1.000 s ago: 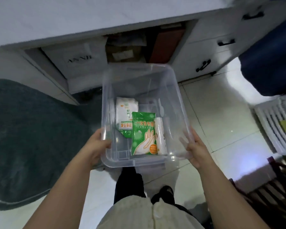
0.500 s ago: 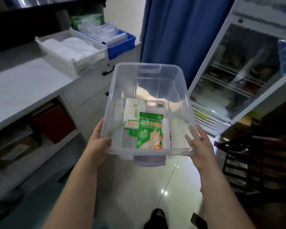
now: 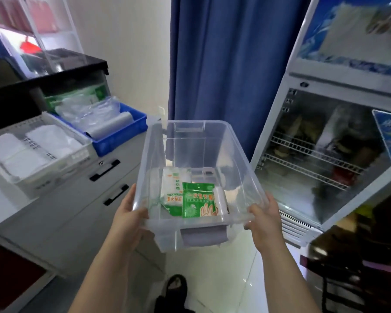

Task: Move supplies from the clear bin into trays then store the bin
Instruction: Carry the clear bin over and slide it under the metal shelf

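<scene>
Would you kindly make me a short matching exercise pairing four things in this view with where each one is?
Things:
1. green packet
2. blue tray
3. white tray
4. clear bin

Places:
A. held between left hand and right hand
B. on the counter, nearer the curtain
C. inside the clear bin
D. on the counter, left of the blue tray

Pairs: 1-C, 2-B, 3-D, 4-A

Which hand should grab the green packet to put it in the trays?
Probably the left hand: the trays, white and blue, sit on its side. The right hand could keep holding the clear bin containing the green packet.
</scene>
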The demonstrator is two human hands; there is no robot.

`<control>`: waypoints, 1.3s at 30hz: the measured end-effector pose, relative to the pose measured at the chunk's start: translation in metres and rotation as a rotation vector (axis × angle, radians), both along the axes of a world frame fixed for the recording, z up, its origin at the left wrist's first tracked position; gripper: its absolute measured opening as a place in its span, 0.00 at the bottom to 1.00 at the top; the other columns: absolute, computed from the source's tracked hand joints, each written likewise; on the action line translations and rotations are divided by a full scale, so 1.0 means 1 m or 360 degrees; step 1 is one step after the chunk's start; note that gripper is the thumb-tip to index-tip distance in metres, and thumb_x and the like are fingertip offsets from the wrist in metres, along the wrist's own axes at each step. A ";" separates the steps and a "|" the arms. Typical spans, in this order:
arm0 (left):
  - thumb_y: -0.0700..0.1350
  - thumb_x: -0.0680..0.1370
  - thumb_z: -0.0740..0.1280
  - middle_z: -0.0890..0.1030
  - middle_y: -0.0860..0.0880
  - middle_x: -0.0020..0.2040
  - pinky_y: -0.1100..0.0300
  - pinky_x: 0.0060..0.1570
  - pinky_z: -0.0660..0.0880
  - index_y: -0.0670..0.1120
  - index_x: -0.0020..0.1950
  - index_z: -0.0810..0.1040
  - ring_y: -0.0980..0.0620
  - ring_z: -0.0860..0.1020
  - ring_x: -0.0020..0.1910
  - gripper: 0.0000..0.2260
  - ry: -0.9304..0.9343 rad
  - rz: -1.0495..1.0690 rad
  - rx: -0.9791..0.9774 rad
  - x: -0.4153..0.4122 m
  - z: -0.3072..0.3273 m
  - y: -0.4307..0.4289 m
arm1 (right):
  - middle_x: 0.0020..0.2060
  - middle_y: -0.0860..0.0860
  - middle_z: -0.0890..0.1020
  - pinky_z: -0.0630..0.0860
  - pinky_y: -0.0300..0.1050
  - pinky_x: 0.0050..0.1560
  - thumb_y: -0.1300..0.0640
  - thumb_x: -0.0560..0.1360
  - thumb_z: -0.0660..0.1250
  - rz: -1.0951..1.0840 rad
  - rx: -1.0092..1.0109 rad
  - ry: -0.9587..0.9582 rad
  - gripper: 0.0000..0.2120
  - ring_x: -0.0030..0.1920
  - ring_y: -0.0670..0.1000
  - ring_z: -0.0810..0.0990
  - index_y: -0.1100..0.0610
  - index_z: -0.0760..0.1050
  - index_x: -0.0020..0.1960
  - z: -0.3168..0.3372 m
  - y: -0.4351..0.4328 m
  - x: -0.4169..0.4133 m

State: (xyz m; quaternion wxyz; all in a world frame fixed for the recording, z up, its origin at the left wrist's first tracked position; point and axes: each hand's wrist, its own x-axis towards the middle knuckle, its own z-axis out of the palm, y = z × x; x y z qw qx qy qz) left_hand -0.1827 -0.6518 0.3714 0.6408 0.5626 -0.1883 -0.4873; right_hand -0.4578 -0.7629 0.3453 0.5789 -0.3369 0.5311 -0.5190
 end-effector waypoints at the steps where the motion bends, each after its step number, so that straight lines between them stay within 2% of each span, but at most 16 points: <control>1: 0.27 0.73 0.61 0.79 0.40 0.60 0.38 0.43 0.76 0.58 0.71 0.69 0.31 0.80 0.46 0.33 -0.0025 -0.0037 0.0005 0.009 0.001 -0.026 | 0.52 0.54 0.79 0.66 0.43 0.27 0.70 0.67 0.59 0.0005 0.0001 0.0004 0.29 0.36 0.53 0.75 0.45 0.72 0.62 -0.001 -0.026 0.009; 4: 0.25 0.71 0.60 0.82 0.45 0.56 0.46 0.31 0.79 0.61 0.69 0.70 0.36 0.82 0.43 0.36 -0.0063 -0.0159 -0.0073 0.040 0.013 -0.110 | 0.48 0.58 0.79 0.68 0.50 0.35 0.69 0.69 0.60 -0.0035 0.0023 -0.0046 0.26 0.39 0.57 0.73 0.47 0.75 0.60 0.001 -0.111 0.040; 7: 0.29 0.72 0.64 0.82 0.49 0.57 0.45 0.34 0.76 0.64 0.68 0.71 0.34 0.81 0.44 0.35 -0.0237 -0.0245 -0.0136 0.074 0.032 -0.200 | 0.45 0.54 0.78 0.68 0.47 0.32 0.65 0.73 0.64 -0.0051 0.0085 -0.0093 0.23 0.39 0.56 0.73 0.48 0.72 0.66 0.014 -0.198 0.073; 9: 0.28 0.72 0.63 0.80 0.48 0.60 0.42 0.37 0.73 0.64 0.69 0.68 0.31 0.80 0.47 0.36 -0.0279 -0.0197 -0.0146 0.098 0.040 -0.259 | 0.54 0.55 0.81 0.70 0.48 0.36 0.64 0.75 0.65 -0.0048 0.0078 -0.0165 0.24 0.49 0.56 0.79 0.47 0.70 0.68 0.025 -0.254 0.095; 11: 0.28 0.71 0.62 0.77 0.49 0.64 0.40 0.38 0.74 0.64 0.71 0.66 0.32 0.79 0.49 0.39 -0.0275 -0.0111 -0.0102 0.119 0.042 -0.312 | 0.62 0.62 0.76 0.72 0.53 0.44 0.63 0.76 0.66 -0.0030 0.0039 -0.0240 0.24 0.61 0.57 0.76 0.48 0.70 0.69 0.035 -0.310 0.115; 17: 0.29 0.73 0.64 0.75 0.52 0.66 0.39 0.45 0.80 0.66 0.70 0.66 0.46 0.83 0.49 0.37 -0.0038 0.0127 -0.0196 0.168 0.027 -0.451 | 0.63 0.60 0.75 0.73 0.58 0.48 0.63 0.75 0.67 0.0133 -0.0093 -0.0260 0.21 0.59 0.55 0.76 0.47 0.73 0.65 0.054 -0.486 0.173; 22: 0.25 0.71 0.61 0.74 0.53 0.64 0.47 0.35 0.81 0.66 0.70 0.66 0.46 0.80 0.53 0.40 0.0016 0.0415 -0.0183 0.218 0.010 -0.568 | 0.63 0.61 0.75 0.73 0.62 0.56 0.64 0.75 0.66 0.0404 -0.0149 -0.0204 0.22 0.56 0.56 0.77 0.47 0.74 0.65 0.049 -0.640 0.246; 25: 0.25 0.71 0.61 0.73 0.54 0.64 0.48 0.34 0.81 0.66 0.70 0.65 0.49 0.80 0.46 0.41 -0.0007 0.0589 -0.0147 0.248 0.008 -0.630 | 0.63 0.56 0.75 0.73 0.64 0.57 0.69 0.75 0.62 0.0480 -0.0049 -0.0215 0.24 0.65 0.60 0.72 0.46 0.74 0.64 0.049 -0.722 0.296; 27: 0.26 0.71 0.60 0.74 0.53 0.64 0.46 0.35 0.81 0.68 0.69 0.66 0.50 0.79 0.45 0.40 -0.0008 0.0708 -0.0123 0.271 0.006 -0.667 | 0.64 0.57 0.74 0.73 0.61 0.53 0.69 0.75 0.61 0.0569 -0.0012 -0.0208 0.25 0.66 0.61 0.69 0.46 0.74 0.64 0.052 -0.771 0.333; 30: 0.26 0.72 0.60 0.74 0.52 0.65 0.48 0.31 0.79 0.68 0.67 0.68 0.46 0.79 0.47 0.39 -0.0015 0.0900 -0.0104 0.308 0.000 -0.716 | 0.65 0.62 0.72 0.73 0.58 0.53 0.68 0.75 0.62 0.0706 -0.0001 -0.0152 0.24 0.66 0.63 0.67 0.46 0.74 0.64 0.050 -0.835 0.393; 33: 0.26 0.72 0.61 0.76 0.51 0.64 0.47 0.29 0.78 0.65 0.67 0.69 0.46 0.76 0.40 0.37 0.0005 0.1067 -0.0108 0.356 -0.009 -0.760 | 0.64 0.62 0.73 0.71 0.55 0.49 0.69 0.75 0.61 0.0809 0.0026 -0.0120 0.24 0.63 0.65 0.72 0.49 0.73 0.66 0.042 -0.895 0.463; 34: 0.26 0.73 0.61 0.76 0.51 0.64 0.47 0.29 0.78 0.66 0.66 0.70 0.46 0.75 0.39 0.37 0.0010 0.1105 -0.0102 0.374 -0.012 -0.774 | 0.63 0.62 0.75 0.70 0.55 0.49 0.69 0.75 0.61 0.0840 0.0029 -0.0119 0.24 0.64 0.65 0.68 0.50 0.72 0.67 0.040 -0.912 0.488; 35: 0.26 0.73 0.61 0.76 0.52 0.63 0.47 0.29 0.78 0.68 0.64 0.71 0.47 0.75 0.39 0.36 0.0011 0.1129 -0.0112 0.393 -0.014 -0.787 | 0.61 0.61 0.77 0.70 0.55 0.48 0.68 0.75 0.62 0.0887 0.0020 -0.0136 0.23 0.49 0.61 0.77 0.51 0.72 0.67 0.038 -0.928 0.514; 36: 0.27 0.74 0.61 0.77 0.53 0.62 0.48 0.27 0.78 0.70 0.60 0.72 0.47 0.75 0.39 0.35 0.0003 0.1148 -0.0138 0.413 -0.017 -0.800 | 0.59 0.59 0.78 0.69 0.55 0.48 0.67 0.75 0.63 0.0933 -0.0002 -0.0157 0.22 0.46 0.51 0.68 0.52 0.73 0.66 0.036 -0.944 0.541; 38: 0.29 0.75 0.62 0.77 0.55 0.60 0.49 0.26 0.78 0.71 0.57 0.73 0.49 0.74 0.41 0.33 0.0003 0.1194 -0.0173 0.455 -0.019 -0.825 | 0.56 0.56 0.79 0.68 0.53 0.46 0.65 0.75 0.65 0.0978 -0.0047 -0.0147 0.20 0.43 0.54 0.68 0.53 0.74 0.66 0.032 -0.971 0.594; 39: 0.29 0.76 0.62 0.77 0.54 0.61 0.49 0.26 0.78 0.69 0.60 0.72 0.49 0.73 0.42 0.32 0.0027 0.1221 -0.0176 0.477 -0.019 -0.837 | 0.52 0.55 0.80 0.68 0.50 0.43 0.65 0.75 0.65 0.0989 -0.0054 -0.0150 0.20 0.41 0.54 0.68 0.53 0.74 0.65 0.031 -0.983 0.620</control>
